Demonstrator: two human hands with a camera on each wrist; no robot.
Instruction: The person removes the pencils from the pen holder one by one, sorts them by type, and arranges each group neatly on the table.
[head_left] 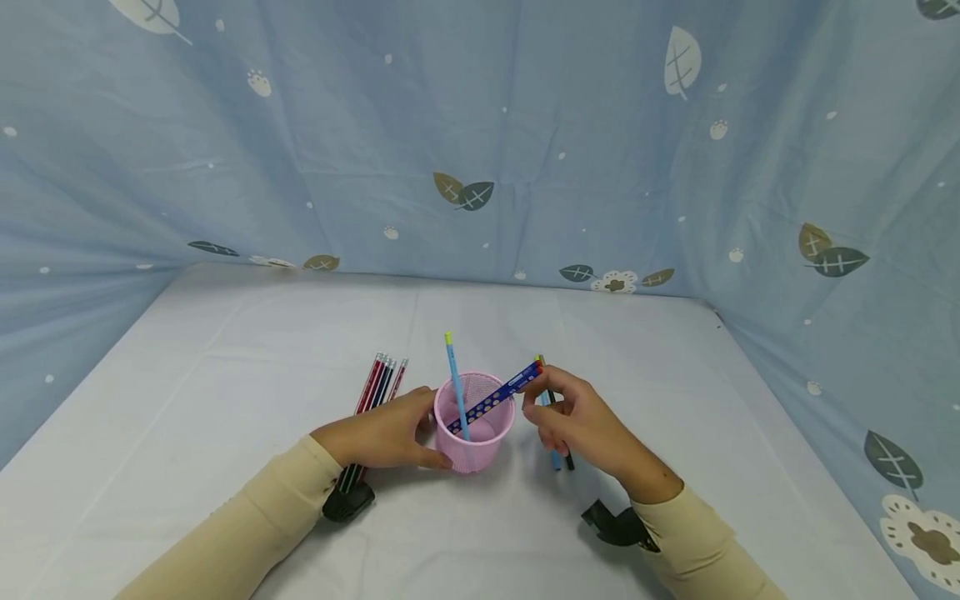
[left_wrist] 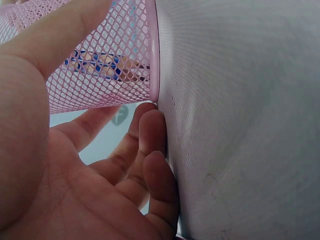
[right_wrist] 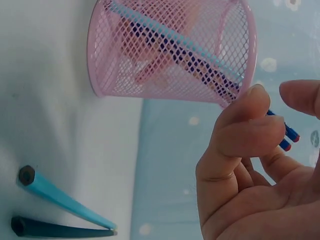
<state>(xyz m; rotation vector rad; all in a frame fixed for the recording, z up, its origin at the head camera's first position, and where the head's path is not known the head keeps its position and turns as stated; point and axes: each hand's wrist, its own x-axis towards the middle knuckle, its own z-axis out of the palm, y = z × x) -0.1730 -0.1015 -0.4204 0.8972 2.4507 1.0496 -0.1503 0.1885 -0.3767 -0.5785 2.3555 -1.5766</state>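
My left hand (head_left: 390, 427) holds the pink mesh pen cup (head_left: 474, 458) from its left side, thumb at the front, fingers behind. Inside the cup lean a light blue pencil (head_left: 454, 375) with a yellow end and two dark blue dotted pencils (head_left: 498, 396) with red ends. In the left wrist view, the dotted pencils' sharpened tips (left_wrist: 132, 67) show through the mesh near the cup's bottom. My right hand (head_left: 581, 417) is beside the cup's right rim, fingers bent and apart. In the right wrist view, the red ends (right_wrist: 292, 140) of the dotted pencils stick out behind its fingers.
Several red and black pencils (head_left: 371, 387) lie left of the cup, partly under my left hand and wrist. A light blue pencil (right_wrist: 65, 200) and a dark pencil (right_wrist: 60, 229) lie below my right hand. A blue patterned curtain (head_left: 480, 125) borders the white tabletop (head_left: 300, 333).
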